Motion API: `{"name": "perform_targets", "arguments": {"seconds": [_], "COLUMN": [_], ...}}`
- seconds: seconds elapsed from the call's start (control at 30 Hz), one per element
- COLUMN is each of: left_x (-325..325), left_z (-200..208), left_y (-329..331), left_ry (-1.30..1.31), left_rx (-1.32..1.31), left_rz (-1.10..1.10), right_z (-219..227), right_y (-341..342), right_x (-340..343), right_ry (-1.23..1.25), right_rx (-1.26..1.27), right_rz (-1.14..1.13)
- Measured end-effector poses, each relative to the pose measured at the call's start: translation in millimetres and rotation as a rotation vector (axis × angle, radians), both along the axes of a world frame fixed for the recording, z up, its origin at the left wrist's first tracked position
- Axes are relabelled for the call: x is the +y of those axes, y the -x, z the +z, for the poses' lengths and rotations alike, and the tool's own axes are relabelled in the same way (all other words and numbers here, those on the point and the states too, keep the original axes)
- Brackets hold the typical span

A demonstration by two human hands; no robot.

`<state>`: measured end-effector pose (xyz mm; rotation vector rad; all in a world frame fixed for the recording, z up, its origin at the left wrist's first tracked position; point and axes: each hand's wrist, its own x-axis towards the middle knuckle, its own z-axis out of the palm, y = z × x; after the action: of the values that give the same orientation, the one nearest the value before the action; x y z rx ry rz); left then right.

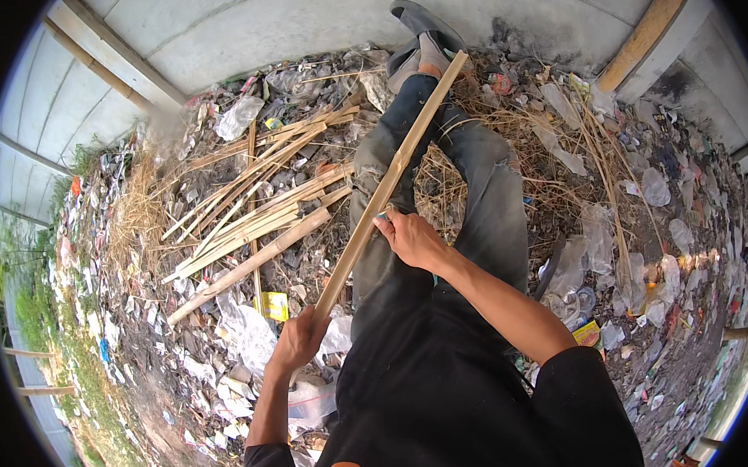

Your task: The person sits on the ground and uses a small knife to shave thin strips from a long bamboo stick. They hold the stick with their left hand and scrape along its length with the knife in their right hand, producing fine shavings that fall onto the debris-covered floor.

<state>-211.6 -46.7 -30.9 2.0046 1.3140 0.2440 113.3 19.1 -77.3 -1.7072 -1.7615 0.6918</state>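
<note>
1. The bamboo strip slants from centre-left to upper centre of the frame over the legs, perhaps for support.
2. The left hand has its grip clamped round the lower end, likely steadying it.
3. The right hand touches mid-strip; curled fingers hide its grip, so I cannot tell what it clamps.

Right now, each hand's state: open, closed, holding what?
Left hand: closed, holding the strip.
Right hand: curled at the strip; whether gripping cannot be told.

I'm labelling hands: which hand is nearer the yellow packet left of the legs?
Left: the left hand is just below the packet, slightly right; the right hand is farther right and higher.
</note>
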Motion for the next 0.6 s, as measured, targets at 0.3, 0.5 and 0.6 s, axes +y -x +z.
{"name": "perform_targets", "arguments": {"seconds": [0.3,0.5,0.6], "left_x": [-55.7,-49.6,-47.9], "left_z": [28.0,5.0,-22.5], "left_y": [62.2,71.2,86.1], "left_ry": [0.183,0.487,0.480], "left_rx": [0.075,-0.104,-0.143], "left_rz": [0.110,0.236,0.240], "right_z": [6.8,10.2,29.2], "right_y": [-10.0,-102.4,-108.2], "right_x": [3.5,22.4,24.9], "right_ry": [-0.057,-0.240,-0.239], "right_rx": [-0.169,-0.249,-0.110], "right_rz": [-0.057,-0.314,-0.325]}}
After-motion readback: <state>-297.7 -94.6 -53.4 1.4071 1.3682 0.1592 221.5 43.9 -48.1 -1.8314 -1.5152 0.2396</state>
